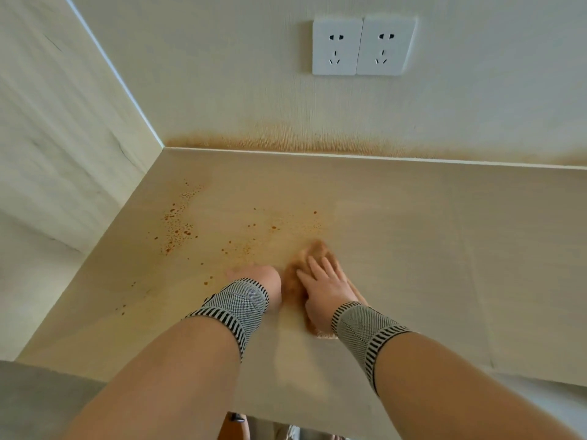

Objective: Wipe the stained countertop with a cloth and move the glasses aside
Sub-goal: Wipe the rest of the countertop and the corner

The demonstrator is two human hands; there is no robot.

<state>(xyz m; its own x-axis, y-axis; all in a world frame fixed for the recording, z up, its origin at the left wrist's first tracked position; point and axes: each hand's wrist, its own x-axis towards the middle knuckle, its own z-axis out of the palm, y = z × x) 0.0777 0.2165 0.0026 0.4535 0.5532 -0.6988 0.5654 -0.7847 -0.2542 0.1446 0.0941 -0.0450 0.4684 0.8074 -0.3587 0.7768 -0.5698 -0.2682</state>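
Flat-palmed, the right hand (327, 282) presses down on a fuzzy, brownish-orange cloth (306, 258), fingers spread straight across it rather than curled around it. Just beside it, the left hand (262, 281) rests on the countertop (413, 249); its fingers are blurred, so can't tell how they lie. Both wrists wear knitted grey bands with black-and-white striped edges. The counter is a smooth, pale beige slab, speckled with rusty orange drops left of the cloth. Same stain creeps up the textured wall, below two white sockets (362, 46).
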